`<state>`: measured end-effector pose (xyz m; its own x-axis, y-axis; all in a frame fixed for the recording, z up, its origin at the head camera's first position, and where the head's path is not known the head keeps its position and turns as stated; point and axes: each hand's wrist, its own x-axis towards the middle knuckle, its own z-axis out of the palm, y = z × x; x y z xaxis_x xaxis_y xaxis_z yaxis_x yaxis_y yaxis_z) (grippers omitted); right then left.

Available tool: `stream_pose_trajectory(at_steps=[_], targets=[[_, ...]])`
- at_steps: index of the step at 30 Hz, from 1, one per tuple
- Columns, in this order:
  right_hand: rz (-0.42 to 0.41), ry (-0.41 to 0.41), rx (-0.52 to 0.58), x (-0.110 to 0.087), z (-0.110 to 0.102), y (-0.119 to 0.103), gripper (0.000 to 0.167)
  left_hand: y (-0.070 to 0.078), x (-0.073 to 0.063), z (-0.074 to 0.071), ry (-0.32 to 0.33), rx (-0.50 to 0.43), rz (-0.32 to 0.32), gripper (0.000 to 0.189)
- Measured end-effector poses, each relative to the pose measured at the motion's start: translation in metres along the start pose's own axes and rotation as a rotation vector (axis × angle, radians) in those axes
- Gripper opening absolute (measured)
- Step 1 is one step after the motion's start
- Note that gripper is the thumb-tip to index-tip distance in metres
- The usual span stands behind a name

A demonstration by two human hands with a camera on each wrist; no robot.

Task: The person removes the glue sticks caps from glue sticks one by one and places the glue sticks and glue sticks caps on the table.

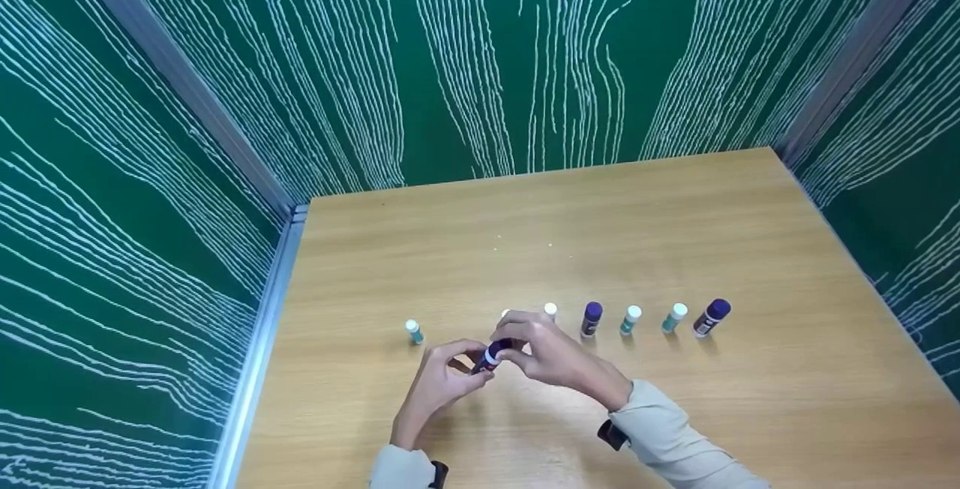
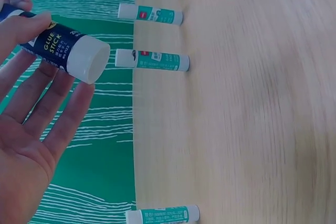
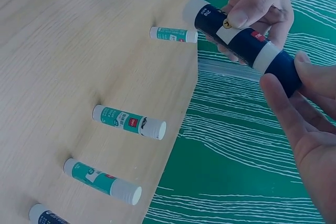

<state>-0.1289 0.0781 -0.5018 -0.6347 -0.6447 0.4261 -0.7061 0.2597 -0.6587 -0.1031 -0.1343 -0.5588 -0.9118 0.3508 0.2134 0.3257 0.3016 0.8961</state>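
Observation:
A navy glue stick point(image 3: 236, 40) is held tilted between both hands, over the near part of the table. My left hand point(image 1: 442, 378) grips its body, thumb on the label; the white base point(image 2: 88, 59) points out past the fingers. Thumb and fingers of my right hand point(image 1: 547, 352) pinch the dark blue cap point(image 3: 283, 73) at the other end. Between cap and body, a white band point(image 3: 266, 57) shows. Just beyond the hands stand teal glue sticks with white caps, one point(image 1: 414, 331) to the left and one point(image 1: 550, 310) partly behind the right hand.
Along the row to the right stand a navy glue stick point(image 1: 591, 319), two teal ones point(image 1: 630, 320) and another navy one point(image 1: 712, 318). The wooden table point(image 1: 600, 234) meets green walls point(image 1: 450, 99) with white wavy lines. Small pale specks lie toward the back.

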Motion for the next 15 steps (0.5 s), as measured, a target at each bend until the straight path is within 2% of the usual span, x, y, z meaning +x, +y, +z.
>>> stream_pose_trajectory(at_steps=[9,15], targets=[[-0.063,0.007,0.004,-0.0006,-0.0003,0.0012,0.013,-0.0005,0.0,-0.0009,-0.015,-0.027,-0.018,0.026],[-0.061,-0.009,0.0,0.0008,-0.0002,-0.0001,0.013,0.0044,0.0005,-0.0036,-0.027,-0.03,-0.031,0.026]])
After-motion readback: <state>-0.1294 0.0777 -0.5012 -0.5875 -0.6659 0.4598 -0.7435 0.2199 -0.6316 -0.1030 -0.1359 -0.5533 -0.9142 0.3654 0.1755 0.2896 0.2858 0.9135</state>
